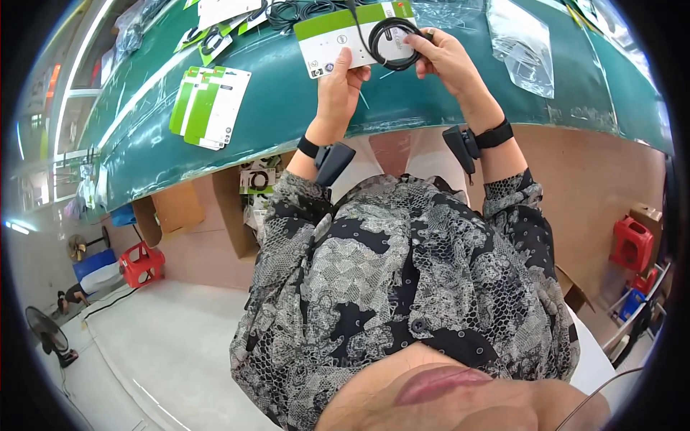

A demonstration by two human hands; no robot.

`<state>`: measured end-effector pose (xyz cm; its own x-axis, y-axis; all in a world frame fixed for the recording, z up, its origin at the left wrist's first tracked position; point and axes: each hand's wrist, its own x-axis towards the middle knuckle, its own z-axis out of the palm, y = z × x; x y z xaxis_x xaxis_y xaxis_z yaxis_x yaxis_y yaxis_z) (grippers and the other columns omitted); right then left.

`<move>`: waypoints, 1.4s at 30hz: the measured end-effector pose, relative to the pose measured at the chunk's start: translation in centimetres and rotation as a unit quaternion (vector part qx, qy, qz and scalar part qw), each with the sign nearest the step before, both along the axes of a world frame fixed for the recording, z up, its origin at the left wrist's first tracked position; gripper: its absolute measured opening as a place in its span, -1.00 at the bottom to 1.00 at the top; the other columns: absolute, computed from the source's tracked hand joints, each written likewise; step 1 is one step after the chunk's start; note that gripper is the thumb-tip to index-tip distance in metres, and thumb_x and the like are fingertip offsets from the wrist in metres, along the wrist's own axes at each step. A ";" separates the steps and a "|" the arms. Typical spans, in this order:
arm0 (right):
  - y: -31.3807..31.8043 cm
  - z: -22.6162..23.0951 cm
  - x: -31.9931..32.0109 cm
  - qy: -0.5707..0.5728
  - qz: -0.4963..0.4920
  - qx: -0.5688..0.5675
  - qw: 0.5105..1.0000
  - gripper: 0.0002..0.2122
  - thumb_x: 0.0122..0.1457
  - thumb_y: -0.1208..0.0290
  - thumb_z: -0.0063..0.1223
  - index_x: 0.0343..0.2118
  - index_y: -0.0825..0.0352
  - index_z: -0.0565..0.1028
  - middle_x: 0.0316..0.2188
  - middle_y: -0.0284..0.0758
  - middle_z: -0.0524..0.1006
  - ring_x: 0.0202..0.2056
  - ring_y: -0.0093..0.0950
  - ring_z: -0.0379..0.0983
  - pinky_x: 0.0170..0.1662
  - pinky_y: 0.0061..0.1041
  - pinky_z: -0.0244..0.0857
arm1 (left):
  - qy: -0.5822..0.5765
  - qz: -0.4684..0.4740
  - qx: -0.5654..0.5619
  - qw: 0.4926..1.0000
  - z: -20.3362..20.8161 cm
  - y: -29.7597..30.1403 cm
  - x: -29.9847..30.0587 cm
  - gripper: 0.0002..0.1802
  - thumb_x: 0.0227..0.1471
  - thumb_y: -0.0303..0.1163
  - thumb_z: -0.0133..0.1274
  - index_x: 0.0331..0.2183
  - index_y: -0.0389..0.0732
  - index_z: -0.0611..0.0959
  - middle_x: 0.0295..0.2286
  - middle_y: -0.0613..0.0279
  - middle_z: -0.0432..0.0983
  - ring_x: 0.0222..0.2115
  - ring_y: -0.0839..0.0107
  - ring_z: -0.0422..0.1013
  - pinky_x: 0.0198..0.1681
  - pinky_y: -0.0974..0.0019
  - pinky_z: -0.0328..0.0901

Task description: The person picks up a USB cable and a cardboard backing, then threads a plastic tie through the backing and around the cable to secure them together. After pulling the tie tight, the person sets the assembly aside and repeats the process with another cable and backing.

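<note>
Black cable coil [394, 43], seemingly against card [338, 39], both hands [343, 86].

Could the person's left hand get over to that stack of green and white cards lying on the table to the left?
Probably yes, once freed. The left hand now holds a green and white card, and the stack of cards lies on the green table with nothing between them.

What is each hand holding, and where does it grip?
Left hand pinches the white-and-green card at its lower edge. Right hand holds the coiled black cable by its right side, against the card.
</note>
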<state>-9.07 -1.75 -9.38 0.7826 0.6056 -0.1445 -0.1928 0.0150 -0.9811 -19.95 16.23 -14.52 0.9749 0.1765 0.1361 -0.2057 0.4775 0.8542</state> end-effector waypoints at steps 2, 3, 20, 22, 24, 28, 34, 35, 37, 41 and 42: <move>-0.7 -0.1 -0.3 -0.062 -0.103 0.006 0.993 -0.76 0.17 0.31 0.03 -0.25 0.41 0.41 -0.56 -0.44 0.42 -0.64 -0.71 0.34 -0.57 -0.70 0.27 | 0.012 0.061 -0.090 0.994 0.5 -0.8 1.9 -0.73 0.08 -0.37 0.03 -0.18 -0.29 0.46 -0.38 0.21 0.48 -0.49 0.46 0.38 -0.39 0.40 0.30; -1.0 0.0 -0.4 -0.093 -0.154 0.010 0.984 -0.76 0.17 0.31 0.02 -0.24 0.41 0.40 -0.56 -0.44 0.42 -0.63 -0.70 0.34 -0.55 -0.70 0.28 | 0.011 0.059 -0.091 0.994 0.4 -1.3 2.2 -0.73 0.08 -0.37 0.03 -0.18 -0.29 0.46 -0.38 0.21 0.48 -0.49 0.46 0.38 -0.39 0.40 0.30; -0.6 -2.2 -1.9 -0.045 -0.107 0.048 0.992 -0.77 0.17 0.39 0.02 -0.19 0.41 0.36 -0.55 -0.41 0.40 -0.58 -0.67 0.37 -0.51 -0.70 0.26 | 0.046 0.073 -0.067 0.994 -1.5 -6.1 2.0 -0.75 0.05 -0.29 0.09 -0.29 -0.23 0.47 -0.49 0.31 0.44 -0.55 0.53 0.33 -0.51 0.49 0.21; -0.1 -2.2 -2.5 -0.080 -0.111 0.014 0.990 -0.78 0.15 0.43 0.03 -0.20 0.43 0.36 -0.53 -0.40 0.41 -0.58 -0.67 0.37 -0.50 -0.71 0.27 | 0.036 0.096 -0.068 0.992 -1.3 -6.4 2.0 -0.77 0.04 -0.32 0.10 -0.28 -0.21 0.47 -0.48 0.33 0.44 -0.58 0.56 0.30 -0.55 0.50 0.19; -0.1 -2.4 -2.8 -0.098 -0.113 -0.005 0.989 -0.79 0.14 0.45 0.04 -0.21 0.44 0.36 -0.52 -0.39 0.41 -0.58 -0.66 0.38 -0.50 -0.71 0.27 | 0.041 0.101 -0.061 0.992 -0.7 -6.5 2.0 -0.78 0.04 -0.35 0.10 -0.28 -0.20 0.47 -0.48 0.34 0.43 -0.58 0.57 0.30 -0.57 0.51 0.18; -0.1 -2.4 -3.1 -0.094 -0.109 -0.002 0.990 -0.70 0.07 0.51 0.12 -0.13 0.39 0.37 -0.39 -0.33 0.42 -0.57 -0.69 0.36 -0.49 -0.72 0.28 | 0.060 0.121 -0.040 0.990 -0.1 -5.7 1.6 -0.79 0.03 -0.42 0.09 -0.26 -0.20 0.46 -0.48 0.35 0.42 -0.60 0.60 0.29 -0.61 0.51 0.17; -1.6 -2.4 -1.9 -0.584 -0.074 -0.107 0.801 -0.65 -0.07 0.50 0.20 -0.15 0.18 0.48 -0.20 -0.35 0.35 -0.53 -0.57 0.32 -0.46 -0.61 0.29 | 0.086 0.123 -0.032 0.988 -0.6 -5.1 1.3 -0.78 0.04 -0.42 0.08 -0.24 -0.20 0.46 -0.48 0.35 0.42 -0.60 0.60 0.29 -0.60 0.50 0.20; -1.8 -2.4 -1.8 -0.641 -0.045 -0.120 0.757 -0.66 -0.09 0.50 0.21 -0.17 0.14 0.51 -0.18 -0.36 0.34 -0.52 -0.54 0.31 -0.45 -0.58 0.29 | 0.086 0.123 -0.033 0.988 -0.6 -5.1 1.3 -0.78 0.04 -0.42 0.08 -0.24 -0.20 0.46 -0.48 0.35 0.42 -0.60 0.60 0.29 -0.60 0.50 0.20; -1.9 -2.3 -1.8 -0.630 -0.046 -0.126 0.765 -0.69 -0.09 0.50 0.20 -0.21 0.15 0.53 -0.18 -0.38 0.34 -0.50 -0.52 0.31 -0.42 -0.56 0.30 | 0.073 0.101 -0.058 0.991 -0.6 -5.3 1.0 -0.76 0.04 -0.39 0.09 -0.23 -0.20 0.46 -0.46 0.35 0.42 -0.58 0.60 0.30 -0.56 0.50 0.22; -1.9 -1.9 -1.7 -0.623 -0.043 -0.135 0.770 -0.76 -0.11 0.51 0.20 -0.29 0.16 0.56 -0.20 -0.41 0.36 -0.45 -0.48 0.32 -0.36 -0.53 0.30 | 0.073 0.092 -0.088 0.989 -1.0 -5.2 0.7 -0.74 0.04 -0.35 0.11 -0.24 -0.21 0.46 -0.44 0.35 0.42 -0.54 0.60 0.31 -0.52 0.50 0.23; -1.9 -1.7 -1.6 -0.637 -0.039 -0.134 0.758 -0.76 -0.11 0.51 0.19 -0.30 0.15 0.56 -0.21 -0.42 0.37 -0.43 -0.48 0.32 -0.34 -0.52 0.30 | 0.077 0.092 -0.097 0.988 -1.2 -5.2 0.6 -0.74 0.04 -0.33 0.11 -0.24 -0.21 0.46 -0.43 0.35 0.42 -0.53 0.61 0.31 -0.51 0.50 0.23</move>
<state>-10.67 -3.65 -11.13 0.4231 0.6326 0.6487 0.9048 -0.2562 -0.3402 -19.30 10.99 -15.67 0.9304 0.3607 -0.0646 -0.1796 0.6025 0.7776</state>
